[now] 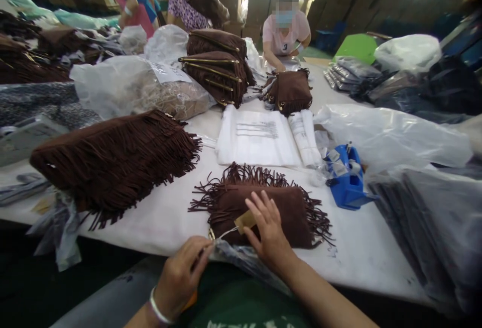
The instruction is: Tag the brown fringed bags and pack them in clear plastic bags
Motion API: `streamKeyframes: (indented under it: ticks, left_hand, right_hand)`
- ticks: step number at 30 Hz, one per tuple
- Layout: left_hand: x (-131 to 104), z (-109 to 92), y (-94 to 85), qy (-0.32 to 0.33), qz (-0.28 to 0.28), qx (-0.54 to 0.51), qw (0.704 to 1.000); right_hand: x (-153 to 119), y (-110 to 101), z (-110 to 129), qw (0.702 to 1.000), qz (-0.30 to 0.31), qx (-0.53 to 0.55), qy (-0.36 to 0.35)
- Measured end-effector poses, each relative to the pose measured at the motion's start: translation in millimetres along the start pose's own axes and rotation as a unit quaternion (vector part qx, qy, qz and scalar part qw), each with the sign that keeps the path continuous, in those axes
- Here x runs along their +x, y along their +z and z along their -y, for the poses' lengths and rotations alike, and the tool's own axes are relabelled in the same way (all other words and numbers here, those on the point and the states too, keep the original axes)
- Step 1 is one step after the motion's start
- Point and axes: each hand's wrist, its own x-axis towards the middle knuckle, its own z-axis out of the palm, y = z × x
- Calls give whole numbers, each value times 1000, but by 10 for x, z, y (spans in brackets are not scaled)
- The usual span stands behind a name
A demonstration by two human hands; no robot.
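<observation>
A brown fringed bag [289,207] lies flat on the white table [169,227] in front of me. My right hand [265,225] rests on it with the fingers spread, beside a tan tag [245,221] on a white string. At the bag's lower left corner, my left hand [184,272] is closed near the metal ring [212,235]; what is between its fingers is too small to make out. A strip of clear plastic [244,260] hangs at the table edge between my hands.
Brown fringed bags [116,162] lie at the left, with more bags [216,67] farther back. White plastic sheets [259,137], a blue tape dispenser [348,177] and grey plastic-wrapped items [425,232] surround the work spot. A person [286,31] works across the table.
</observation>
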Motion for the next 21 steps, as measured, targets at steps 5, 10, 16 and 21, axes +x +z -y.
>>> streamKeyframes:
  ticks: [5, 10, 16, 21]
  left_hand:
    - [197, 170, -159, -385, 19, -252, 888]
    - [218, 107, -77, -458, -18, -452, 765]
    - [107, -51, -36, -465, -45, -597, 652]
    - [430, -176, 179, -370, 17, -688, 624]
  right_hand:
    - [-113, -18, 95, 981, 153, -41, -108]
    - [-110, 210, -54, 974, 94, -158, -130]
    - [47, 151, -164, 975, 54, -134, -168]
    - [36, 30, -124, 977, 74, -111, -166]
